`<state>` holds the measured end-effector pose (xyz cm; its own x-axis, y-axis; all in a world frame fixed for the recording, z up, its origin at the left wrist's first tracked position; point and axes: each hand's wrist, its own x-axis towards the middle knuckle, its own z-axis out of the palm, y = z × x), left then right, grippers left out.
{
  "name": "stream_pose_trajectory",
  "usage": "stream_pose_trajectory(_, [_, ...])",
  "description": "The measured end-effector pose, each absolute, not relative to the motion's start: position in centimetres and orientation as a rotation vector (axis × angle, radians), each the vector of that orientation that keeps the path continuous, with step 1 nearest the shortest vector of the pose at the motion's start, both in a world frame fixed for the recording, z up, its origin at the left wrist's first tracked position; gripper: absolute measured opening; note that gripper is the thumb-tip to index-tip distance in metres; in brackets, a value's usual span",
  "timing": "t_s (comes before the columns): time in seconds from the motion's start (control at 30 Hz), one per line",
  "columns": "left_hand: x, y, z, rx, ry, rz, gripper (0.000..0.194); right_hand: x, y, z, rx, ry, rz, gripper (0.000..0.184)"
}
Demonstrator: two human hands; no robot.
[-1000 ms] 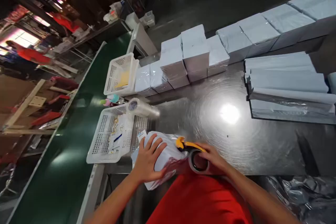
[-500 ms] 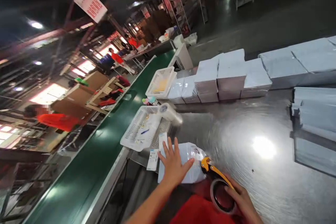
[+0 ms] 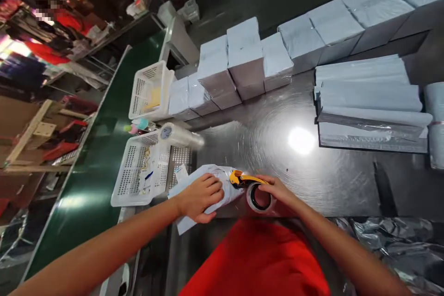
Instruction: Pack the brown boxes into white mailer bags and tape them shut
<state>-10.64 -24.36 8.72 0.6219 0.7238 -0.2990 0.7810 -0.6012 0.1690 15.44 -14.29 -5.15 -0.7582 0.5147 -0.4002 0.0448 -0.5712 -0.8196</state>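
Note:
A white plastic mailing bag point(image 3: 204, 198) lies at the near edge of the metal table, tilted across it. My left hand point(image 3: 204, 193) rests on top of it with the fingers curled together against the plastic. My right hand point(image 3: 272, 187) is wrapped round the handle of a yellow tape dispenser point(image 3: 248, 179). Its head meets the right end of the bag, and a roll of clear tape point(image 3: 250, 199) hangs on its near side. Just beyond the bag, a small white card or box point(image 3: 181, 173) is partly covered.
White perforated baskets point(image 3: 121, 189) stand at the left beside a green conveyor belt point(image 3: 100, 162). A roll of clear film point(image 3: 182, 136) lies near them. White wrapped stacks point(image 3: 244, 58) line the table's far side. Flat mailing bags point(image 3: 371, 97) are piled at the right.
The view has swung right and down. My left hand has gone from spread fingers to curled on the bag, which now covers more of the small white cards. The dispenser's head stays at the bag's right end.

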Motion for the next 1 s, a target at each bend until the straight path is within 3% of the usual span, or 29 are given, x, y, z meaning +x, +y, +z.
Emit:
stream_pose_trajectory(0.23, [-9.4, -23.1, 8.9, 2.419, 1.685, -0.286, 0.043, 20.8, -14.2, -3.6, -1.048, -1.448, 2.188, 0.047])
stream_pose_trajectory(0.43, [-4.9, -21.0, 8.6, 1.672, 2.489, -0.329, 0.042, 24.9, -21.2, -4.4, -1.206, -1.182, 2.166, 0.055])
stream_pose_trajectory(0.53, [-3.2, -21.0, 8.1, 1.383, 2.712, -0.165, 0.048, 23.4, -22.4, -5.1, -1.203, -1.027, 2.198, 0.056])
stream_pose_trajectory(0.67, [-3.4, -22.3, 7.6, 1.494, 2.746, 0.168, 0.06, 22.6, -21.9, -4.9, -1.181, -1.008, 2.227, 0.054])
stream_pose_trajectory(0.77, [-4.7, -23.6, 8.9, 1.941, 2.388, 0.294, 0.073, 22.8, -22.0, -4.3, -1.148, -1.0, 2.239, 0.05])
stream_pose_trajectory(0.83, [-5.4, -24.1, 10.4, 2.398, 1.839, 0.28, 0.08, 22.8, -22.8, -4.2, -1.188, -0.933, 2.235, 0.053])
stream_pose_trajectory(0.93, [-5.7, -23.9, 11.8, 2.811, 0.871, -0.023, 0.07, 22.6, -24.4, -4.4, -1.206, -0.825, 2.214, 0.057])
stream_pose_trajectory(1.0, [-5.4, -23.2, 11.6, 2.835, 0.542, -0.251, 0.058, 22.5, -25.2, -4.7, -1.193, -0.783, 2.181, 0.055])
